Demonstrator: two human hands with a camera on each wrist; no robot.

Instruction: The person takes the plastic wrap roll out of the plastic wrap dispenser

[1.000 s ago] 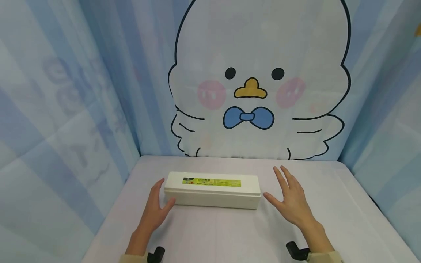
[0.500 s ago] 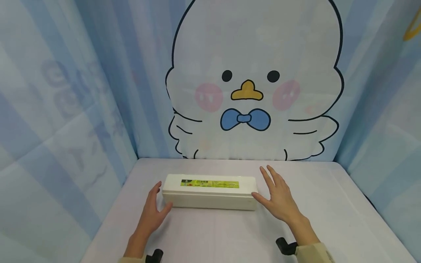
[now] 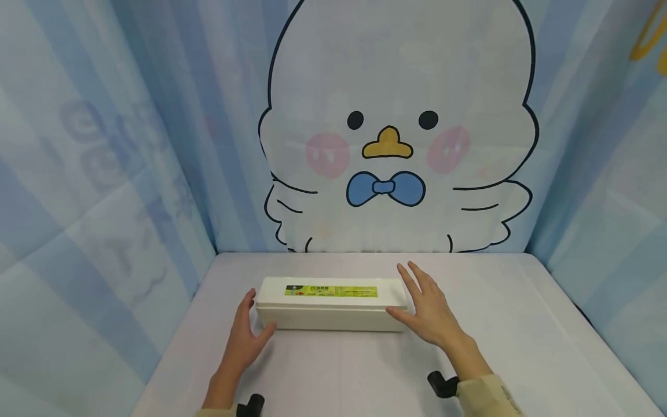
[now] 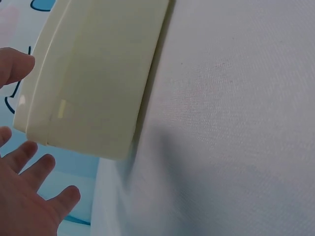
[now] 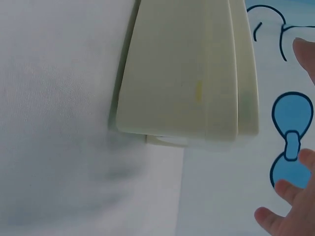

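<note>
Inward and to the left, my right hand (image 3: 429, 315) has swung since a second ago: its thumb, then just outside the right end of the long pale box (image 3: 333, 319), now overlaps that end in the head view, while my left hand (image 3: 245, 341) has stayed close by the other end. Both hands have their fingers spread and hold nothing; whether either left fingertip or thumb touches the box I cannot tell, though the right wrist view shows my right fingers apart from it. So the box lies between my palms, its long axis running crosswise from one hand to the other — that span is what I judge matters most. My left looks the nearer, its thumb lapping the lid's edge in the left wrist view. On top, the lid (image 3: 277, 288) carries a yellow-green label (image 3: 330, 291), its rim making a seam along the front. Beyond, the back edge of the worktop (image 3: 339, 373) runs nearly parallel to the box, near behind it, with the printed curtain (image 3: 333, 226) rising there. Most room for moving is on my side — and off to the right, where the worktop reaches farther than at left.
</note>
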